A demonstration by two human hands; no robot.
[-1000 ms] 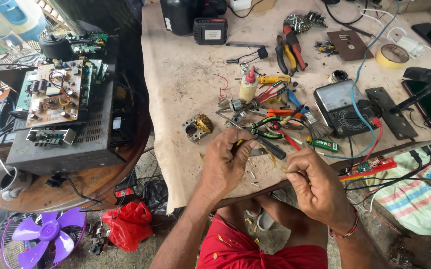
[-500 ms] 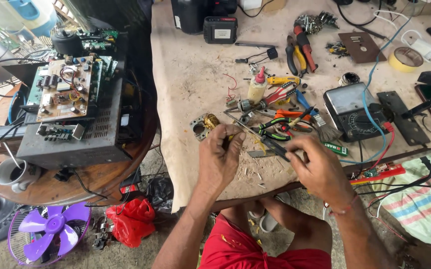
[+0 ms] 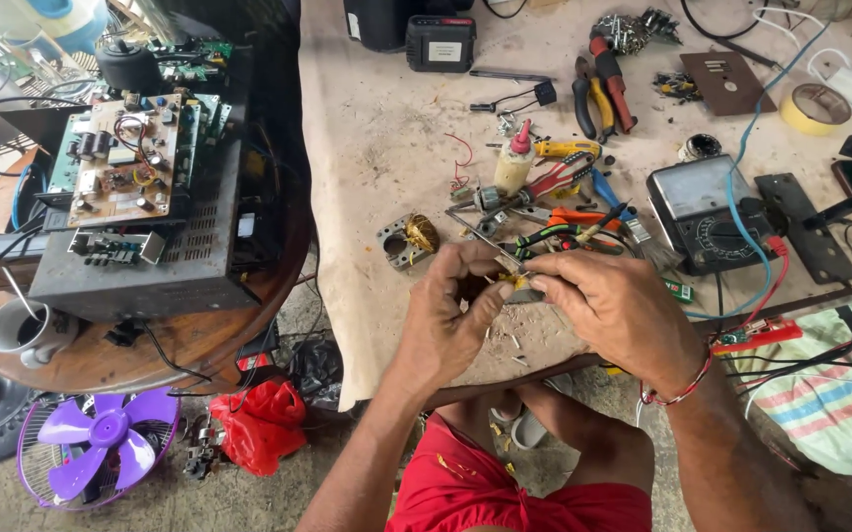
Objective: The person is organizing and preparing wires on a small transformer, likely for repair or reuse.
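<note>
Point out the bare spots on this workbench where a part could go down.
Bare cloth lies left of the glue bottle, between the black box and the motor stator. A strip near the front edge, under both hands, is littered. From the pliers to the multimeter it is crowded.

There is one view only, from a camera worn on the person's head, looking steeply down and forward over the cloth-covered workbench (image 3: 386, 177). It sits close: the left hand (image 3: 450, 315) and right hand (image 3: 623, 310) meet near the middle of the frame, with forearms and red shorts (image 3: 514, 488) at the bottom edge. The far side of the bench runs along the top. To the left the view drops past the round wooden table (image 3: 160, 345) to the purple plastic fan (image 3: 91, 453) on the floor.
</note>
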